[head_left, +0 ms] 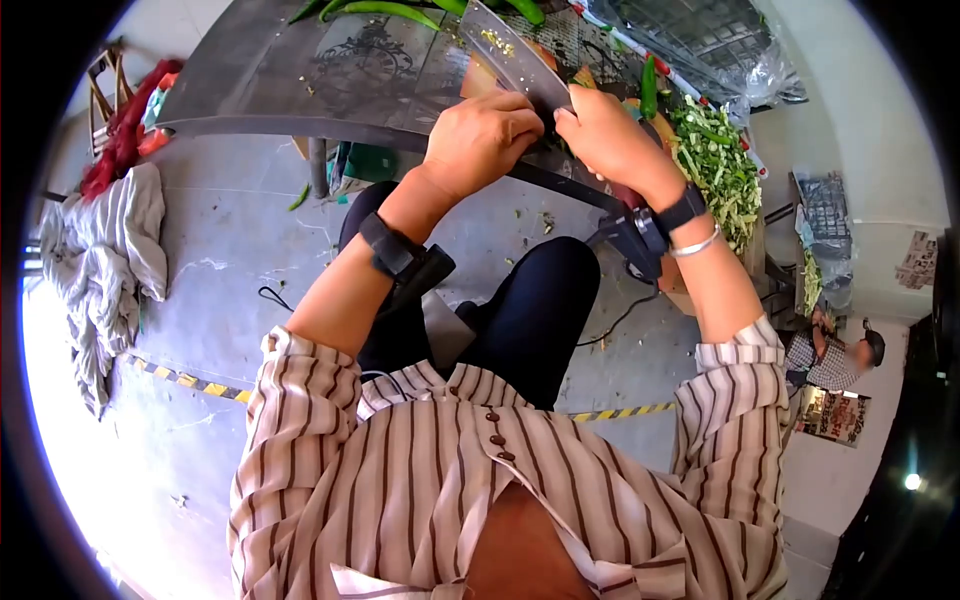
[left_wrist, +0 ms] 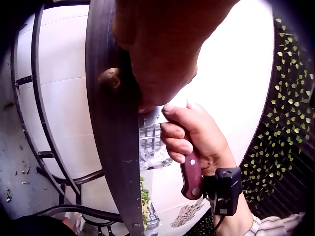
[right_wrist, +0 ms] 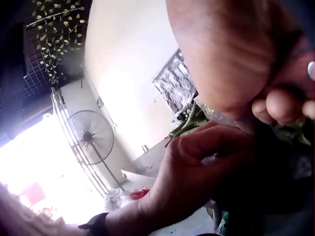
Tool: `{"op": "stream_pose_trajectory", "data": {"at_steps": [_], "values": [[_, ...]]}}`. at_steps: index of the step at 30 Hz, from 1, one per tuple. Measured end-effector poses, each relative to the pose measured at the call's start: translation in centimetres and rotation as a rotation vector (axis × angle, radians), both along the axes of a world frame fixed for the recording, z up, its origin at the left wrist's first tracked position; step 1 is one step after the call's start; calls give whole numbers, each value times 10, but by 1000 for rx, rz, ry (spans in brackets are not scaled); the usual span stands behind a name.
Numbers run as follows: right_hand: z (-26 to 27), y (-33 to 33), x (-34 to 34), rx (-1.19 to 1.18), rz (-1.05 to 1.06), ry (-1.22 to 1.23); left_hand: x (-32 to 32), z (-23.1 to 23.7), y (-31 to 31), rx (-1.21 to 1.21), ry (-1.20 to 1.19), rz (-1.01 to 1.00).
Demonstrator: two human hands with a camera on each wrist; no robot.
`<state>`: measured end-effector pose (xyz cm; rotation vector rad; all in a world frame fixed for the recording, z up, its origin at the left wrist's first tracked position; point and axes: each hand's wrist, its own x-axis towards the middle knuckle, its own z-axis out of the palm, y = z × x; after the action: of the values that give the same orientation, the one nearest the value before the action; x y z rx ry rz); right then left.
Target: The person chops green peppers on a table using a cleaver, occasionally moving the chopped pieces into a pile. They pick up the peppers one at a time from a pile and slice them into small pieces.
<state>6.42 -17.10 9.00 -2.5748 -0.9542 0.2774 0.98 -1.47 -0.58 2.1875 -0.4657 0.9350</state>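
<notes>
My right hand (head_left: 615,135) grips a kitchen knife (head_left: 515,55) by its reddish-brown riveted handle, plain in the left wrist view. Yellowish bits cling to the broad blade, which slants up and left over the table. Close beside the blade is my left hand (head_left: 480,135), its fingers bent and thumb near the index finger at the table's near edge. I cannot tell what lies under those fingers. Long green chili peppers (head_left: 385,9) lie at the table's far side. A heap of chopped green pieces (head_left: 715,165) sits right of my right hand, with a single green chili (head_left: 648,88) nearby.
The dark table (head_left: 250,75) has a curved near edge above my knees. Clear plastic wrapping (head_left: 765,80) lies at the far right. Another person (head_left: 830,358) is off to the right. Crumpled grey cloth (head_left: 105,260) hangs at left; a standing fan (right_wrist: 88,137) is farther off.
</notes>
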Motion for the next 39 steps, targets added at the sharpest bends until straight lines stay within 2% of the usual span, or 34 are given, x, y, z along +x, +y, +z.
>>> {"op": "stream_pose_trajectory", "data": {"at_steps": [4,6,8,10,18,20,22,24,25,26,28,29,30,32,34,36,38,39], "values": [[16,7,-3,21,-83,72,-3,0,0,-12,43,-9],[19,-1,-7,61,-243,223,-2,-1,-1,-58,-54,-6],[21,-9,-16,112,-192,187,-2,-4,-1,-58,-51,-1],[27,-14,-24,27,-156,149,-3,1,0,-20,22,-13],[34,-10,-33,-99,-112,122,-3,0,1,-2,33,-1],[37,-7,-28,-191,-45,53,-3,0,1,-5,45,-3],[30,-4,-17,-191,-54,92,-4,2,1,7,43,18],[24,1,-12,-131,35,14,-4,1,0,19,75,27],[38,12,-18,-208,-167,260,-2,-1,0,8,64,25],[32,10,-17,-200,-171,250,-1,-1,1,-3,50,30],[11,3,-8,-69,-18,-13,0,-1,0,2,49,31],[9,2,-4,-46,-34,80,0,-2,1,-27,36,0],[13,3,-7,-39,-27,73,-1,-1,2,-53,24,-33],[22,7,-11,-98,-180,253,-2,2,7,-26,-50,0],[20,8,-12,-119,-180,230,-3,1,10,-9,-119,29],[7,3,-7,-15,-77,104,-3,-3,13,18,-36,78],[7,-1,-4,-25,-77,93,-1,-4,13,-11,-36,73],[9,-1,-5,17,-125,170,-1,-3,12,-37,-28,59]]}}
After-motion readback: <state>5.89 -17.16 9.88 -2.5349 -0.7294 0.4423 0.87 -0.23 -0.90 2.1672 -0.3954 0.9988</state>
